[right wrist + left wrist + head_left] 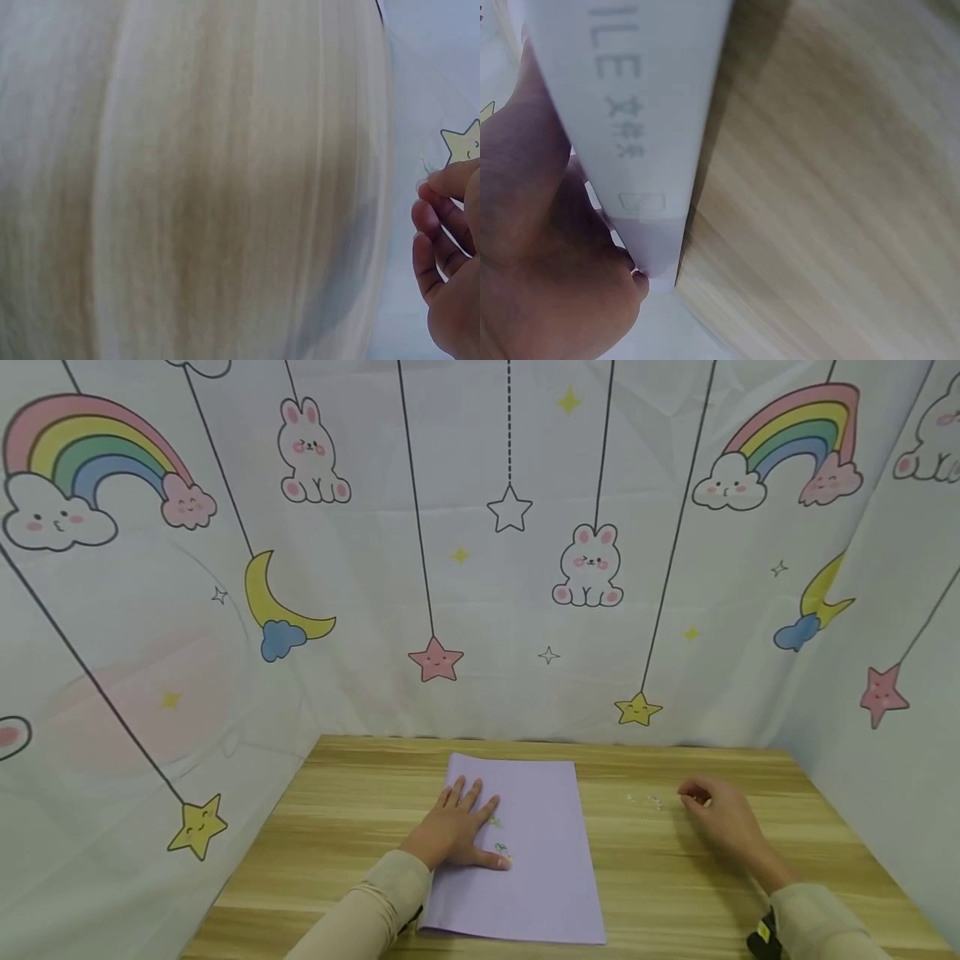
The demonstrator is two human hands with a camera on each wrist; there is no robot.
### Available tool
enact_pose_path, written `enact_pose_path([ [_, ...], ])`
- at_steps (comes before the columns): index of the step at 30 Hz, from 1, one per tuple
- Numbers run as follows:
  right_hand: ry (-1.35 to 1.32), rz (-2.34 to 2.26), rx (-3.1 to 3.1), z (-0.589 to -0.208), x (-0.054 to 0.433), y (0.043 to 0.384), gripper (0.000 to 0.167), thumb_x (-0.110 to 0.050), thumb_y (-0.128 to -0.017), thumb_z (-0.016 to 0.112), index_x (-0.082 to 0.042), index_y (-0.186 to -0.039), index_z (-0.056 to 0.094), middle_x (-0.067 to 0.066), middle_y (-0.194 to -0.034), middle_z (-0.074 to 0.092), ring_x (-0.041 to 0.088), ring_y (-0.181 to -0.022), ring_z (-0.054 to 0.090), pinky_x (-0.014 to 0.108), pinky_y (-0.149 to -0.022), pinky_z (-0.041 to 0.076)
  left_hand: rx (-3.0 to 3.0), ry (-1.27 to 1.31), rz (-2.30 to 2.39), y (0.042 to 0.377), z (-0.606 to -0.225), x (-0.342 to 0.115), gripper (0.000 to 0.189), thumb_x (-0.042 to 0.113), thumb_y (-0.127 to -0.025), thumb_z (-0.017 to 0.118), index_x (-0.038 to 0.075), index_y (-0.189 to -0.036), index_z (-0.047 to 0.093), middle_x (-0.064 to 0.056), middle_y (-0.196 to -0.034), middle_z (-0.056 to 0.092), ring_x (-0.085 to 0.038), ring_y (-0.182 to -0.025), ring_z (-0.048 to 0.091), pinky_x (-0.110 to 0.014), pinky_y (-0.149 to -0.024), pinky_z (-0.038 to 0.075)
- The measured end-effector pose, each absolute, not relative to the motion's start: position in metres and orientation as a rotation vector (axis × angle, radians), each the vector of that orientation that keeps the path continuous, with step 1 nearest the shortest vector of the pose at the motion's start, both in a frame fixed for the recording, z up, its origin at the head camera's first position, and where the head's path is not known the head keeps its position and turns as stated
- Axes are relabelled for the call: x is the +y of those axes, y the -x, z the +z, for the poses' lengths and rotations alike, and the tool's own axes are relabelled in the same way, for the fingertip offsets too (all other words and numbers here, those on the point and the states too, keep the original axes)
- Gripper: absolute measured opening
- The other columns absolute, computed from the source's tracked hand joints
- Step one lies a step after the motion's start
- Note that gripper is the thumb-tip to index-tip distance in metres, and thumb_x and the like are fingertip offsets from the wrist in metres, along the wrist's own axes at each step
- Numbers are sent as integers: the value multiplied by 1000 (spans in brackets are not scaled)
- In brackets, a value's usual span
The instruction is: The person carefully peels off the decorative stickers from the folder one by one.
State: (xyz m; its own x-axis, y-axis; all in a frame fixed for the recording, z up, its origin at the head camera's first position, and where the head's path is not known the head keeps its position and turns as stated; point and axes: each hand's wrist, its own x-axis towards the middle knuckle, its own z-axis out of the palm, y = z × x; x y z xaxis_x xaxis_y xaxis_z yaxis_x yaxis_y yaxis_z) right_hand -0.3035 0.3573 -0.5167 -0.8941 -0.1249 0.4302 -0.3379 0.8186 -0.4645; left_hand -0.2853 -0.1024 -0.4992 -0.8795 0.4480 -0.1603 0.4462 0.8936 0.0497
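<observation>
A lilac file folder (536, 893) lies on the table, its spine (641, 150) printed with "ILE" and Chinese characters in the left wrist view. My left hand (459, 833) rests on the folder's left half with fingers spread. Beside its thumb and index finger are small green plant pictures (501, 848) on the cover. Off to the right, my right hand (722, 820) is held with thumb and index finger together. In the right wrist view, those fingers pinch a tiny, thin green-and-yellow piece (426, 166); its exact kind is too small to tell.
Small pale scraps (655, 802) lie on the wooden table (637, 885) between the folder and the right hand. A white cloth (510, 693) printed with rainbows, rabbits and stars hangs behind and at both sides of the table.
</observation>
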Motion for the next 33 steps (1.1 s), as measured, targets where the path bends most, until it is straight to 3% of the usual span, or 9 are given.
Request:
enact_pose_path([
  [14, -392, 658, -2666, -526, 366, 316, 8, 4, -88, 75, -3, -90, 76, 6, -84, 74, 24, -76, 68, 41, -66, 55, 2882, -698, 62, 287, -504, -104, 110, 85, -85, 63, 21, -169, 32, -20, -175, 20, -47, -161, 10, -57, -128, 14],
  [33, -418, 625, -2694, -534, 364, 315, 7, 3, -87, 78, -4, -86, 76, 6, -86, 66, 23, -75, 65, 41, -66, 55, 2888, -684, 43, 283, -496, -102, 110, 83, -84, 66, 19, -168, 35, -19, -174, 21, -46, -161, 11, -57, -128, 15],
])
